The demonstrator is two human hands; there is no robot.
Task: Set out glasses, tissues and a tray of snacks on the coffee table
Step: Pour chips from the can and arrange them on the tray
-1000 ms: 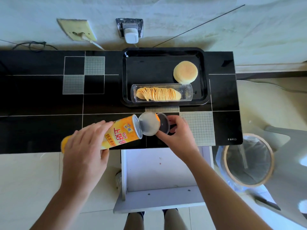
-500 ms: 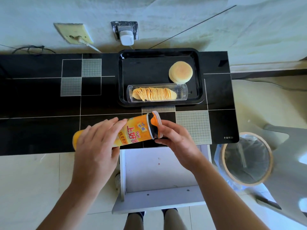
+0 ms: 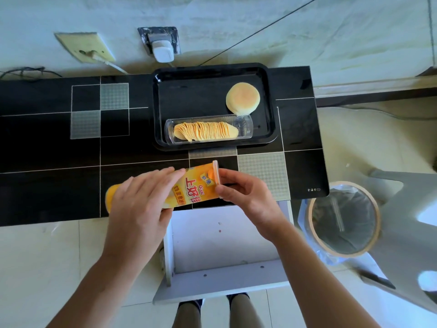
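Black glass coffee table [image 3: 47, 150], long, with grey chequered squares and thin white lines, set against a pale wall. On its far side, right of centre: a black rectangular plastic tray [image 3: 189, 95]. Inside the tray, a round pale-yellow bun [image 3: 242, 98] at the right rear, and along the near edge a clear plastic trough [image 3: 244, 125] lying lengthwise, holding a row of stacked orange potato crisps [image 3: 205, 131]. Bun just beside the trough's right end; whether they touch cannot be told.

Near edge of the table: an orange-yellow cardboard crisp canister [image 3: 191, 189], lying roughly horizontal and held over the tabletop, mouth end to the right. Left hand [image 3: 139, 204] wraps over the canister's middle and base end, fingers closed around the tube. Right hand [image 3: 246, 192] pinches the pale round lid [image 3: 216, 176] at the canister's mouth, thumb and fingertips against its rim; lid sits flush on the end.

Below the table edge, a white drawer [image 3: 224, 275] stands pulled open, between the forearms. To the right on the floor, a round bin with a tan rim [image 3: 314, 233] and clear liner. On the wall, a white plug adapter [image 3: 162, 50] in a socket.
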